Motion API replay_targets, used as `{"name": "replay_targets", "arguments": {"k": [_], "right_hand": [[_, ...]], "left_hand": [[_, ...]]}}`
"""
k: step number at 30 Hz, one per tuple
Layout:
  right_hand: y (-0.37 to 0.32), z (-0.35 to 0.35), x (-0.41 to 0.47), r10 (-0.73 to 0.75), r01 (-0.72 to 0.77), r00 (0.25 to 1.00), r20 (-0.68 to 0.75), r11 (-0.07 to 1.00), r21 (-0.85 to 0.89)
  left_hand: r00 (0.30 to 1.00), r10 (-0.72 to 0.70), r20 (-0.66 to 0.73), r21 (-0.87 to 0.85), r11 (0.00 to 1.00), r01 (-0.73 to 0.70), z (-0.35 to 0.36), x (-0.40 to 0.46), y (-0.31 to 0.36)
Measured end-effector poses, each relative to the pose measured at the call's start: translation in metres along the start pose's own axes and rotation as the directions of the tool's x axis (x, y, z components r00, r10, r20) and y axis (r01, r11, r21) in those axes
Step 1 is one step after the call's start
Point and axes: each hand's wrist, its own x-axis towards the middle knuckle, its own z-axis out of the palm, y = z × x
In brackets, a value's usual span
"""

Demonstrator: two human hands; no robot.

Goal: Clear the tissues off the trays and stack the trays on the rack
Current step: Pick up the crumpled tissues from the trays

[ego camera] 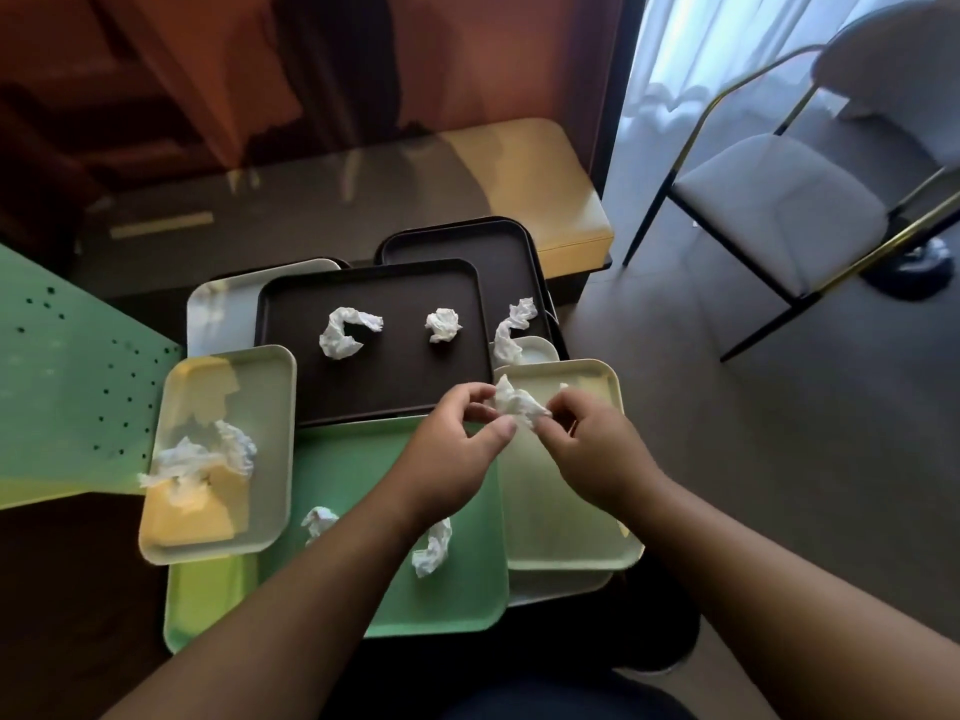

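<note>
While a glossy dark table (311, 200) near a grey padded chair (779, 210) bears overlapping smooth trays, left hand (457, 449) and right hand (597, 449) pinch one crumpled white tissue (517, 405).

At centre frame, the left hand (457, 449) and right hand (597, 449) pinch one crumpled tissue (517, 405) between them above a pale tray (566, 511). Two more tissues lie on the dark tray (374, 387) above. A green tray (363, 475) sits at lower centre, a chair (779, 200) at upper right.
</note>
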Motion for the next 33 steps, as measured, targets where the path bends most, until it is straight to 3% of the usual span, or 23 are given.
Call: {"name": "replay_targets", "arguments": {"k": [5, 8, 10, 13, 15, 20, 22, 25, 28, 33], "right_hand": [[-0.022, -0.013, -0.024, -0.155, 0.095, 0.977, 0.146, 0.930, 0.354], [-0.019, -0.010, -0.027, -0.181, 0.083, 0.965, 0.191, 0.899, 0.431], [-0.012, -0.006, -0.024, -0.150, 0.085, 0.981, 0.125, 0.905, 0.417], [0.009, 0.002, -0.011, -0.134, 0.134, 0.991, -0.004, 0.989, 0.066], [0.015, 0.008, -0.002, -0.103, 0.106, 0.994, 0.024, 0.976, -0.189], [0.020, 0.023, 0.017, -0.009, 0.106, 0.981, 0.191, 0.857, -0.504], [0.015, 0.027, 0.021, -0.005, 0.106, 0.982, 0.188, 0.842, -0.529], [-0.001, 0.025, 0.017, -0.171, 0.184, 0.983, 0.070, 0.940, -0.287], [-0.034, 0.019, 0.007, -0.410, 0.411, 0.910, 0.061, 0.912, -0.007], [-0.064, 0.018, 0.009, -0.467, 0.435, 0.880, 0.086, 0.866, 0.248]], "left_hand": [[0.989, -0.097, 0.114, -0.248, 0.961, 0.123, 0.010, -0.004, 0.010], [0.995, -0.084, 0.055, -0.333, 0.938, 0.097, 0.012, -0.002, 0.015], [0.996, -0.083, -0.037, -0.330, 0.942, 0.066, 0.009, 0.000, 0.015], [0.984, -0.123, -0.129, -0.334, 0.940, 0.073, -0.001, 0.001, 0.012], [0.980, -0.141, -0.140, -0.331, 0.940, 0.088, -0.010, -0.001, 0.005], [0.985, -0.144, -0.096, -0.338, 0.935, 0.104, -0.017, -0.007, -0.011], [0.986, -0.134, -0.102, -0.298, 0.950, 0.099, -0.019, -0.008, -0.017], [0.981, -0.150, -0.124, -0.313, 0.944, 0.104, -0.021, -0.007, -0.017], [0.973, -0.198, -0.118, -0.343, 0.928, 0.147, -0.020, 0.001, -0.007], [0.989, -0.138, -0.060, -0.352, 0.930, 0.109, -0.019, 0.015, 0.020]]}}
